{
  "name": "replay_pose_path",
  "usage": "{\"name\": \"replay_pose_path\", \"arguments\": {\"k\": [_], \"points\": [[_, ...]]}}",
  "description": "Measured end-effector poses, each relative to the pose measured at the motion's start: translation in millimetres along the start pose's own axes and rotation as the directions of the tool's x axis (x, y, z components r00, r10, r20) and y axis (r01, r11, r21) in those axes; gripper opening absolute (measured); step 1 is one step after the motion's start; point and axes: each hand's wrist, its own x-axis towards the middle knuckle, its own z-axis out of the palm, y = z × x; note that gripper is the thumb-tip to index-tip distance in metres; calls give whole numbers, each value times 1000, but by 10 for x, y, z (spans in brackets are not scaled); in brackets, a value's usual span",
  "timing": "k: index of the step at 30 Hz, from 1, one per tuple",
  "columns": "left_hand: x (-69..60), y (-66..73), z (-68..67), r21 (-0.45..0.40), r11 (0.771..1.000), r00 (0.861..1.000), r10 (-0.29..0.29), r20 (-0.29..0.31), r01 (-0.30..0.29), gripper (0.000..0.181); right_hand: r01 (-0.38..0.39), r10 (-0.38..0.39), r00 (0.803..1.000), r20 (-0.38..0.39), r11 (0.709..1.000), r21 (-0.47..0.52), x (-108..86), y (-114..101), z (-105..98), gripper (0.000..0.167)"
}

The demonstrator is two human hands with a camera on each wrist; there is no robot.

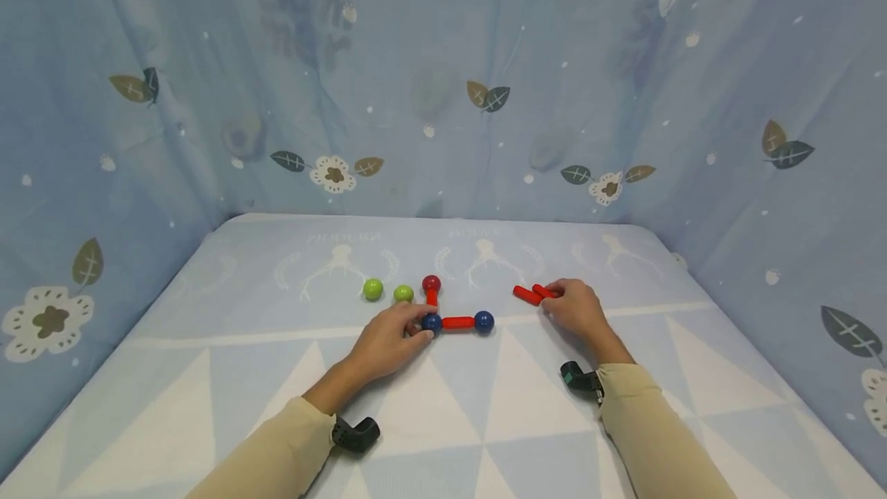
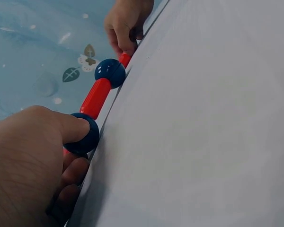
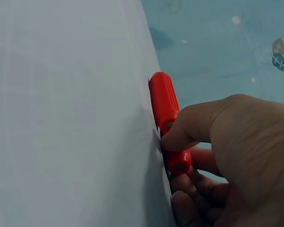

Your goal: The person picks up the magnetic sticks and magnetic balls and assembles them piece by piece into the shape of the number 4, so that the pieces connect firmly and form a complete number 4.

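My left hand (image 1: 389, 339) grips a dark blue ball (image 2: 87, 137) between thumb and fingers. From that ball one red rod (image 1: 458, 323) runs right to a second blue ball (image 1: 484, 322), and another red rod (image 1: 432, 298) runs back to a red ball (image 1: 431, 283). Farther right, my right hand (image 1: 577, 306) pinches a red rod (image 3: 177, 161) at the table surface. A second loose red rod (image 1: 527, 296) lies right beside it, and the right wrist view shows metal-looking ends on these rods.
Two green balls, one (image 1: 373, 289) at the left and one (image 1: 403, 294) nearer the joined pieces, sit behind my left hand. The patterned cloth-covered table (image 1: 277, 437) ends at a blue curtain (image 1: 430, 60) at the back and sides.
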Motion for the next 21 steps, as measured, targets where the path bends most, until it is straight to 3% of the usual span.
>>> {"name": "replay_pose_path", "arguments": {"k": [3,6,9,13,21], "points": [[-11,-16,8,4,1000,1000,1,-1,-1,40,6,-4,999,-35,999,47,0,19,26,34],[-13,-27,10,22,1000,1000,-3,-3,3,41,-3,17,997,-73,984,179,7,23,37,35],[-12,-27,3,36,999,1000,-8,-5,8,42,-23,59,994,-96,939,344,3,-11,38,39],[-11,-22,-6,34,999,1000,-7,3,7,42,-35,99,989,-111,881,472,-23,-86,42,41],[3,-6,-9,36,999,1000,12,2,-12,42,67,17,992,-128,782,620,-110,-261,63,44]]}}
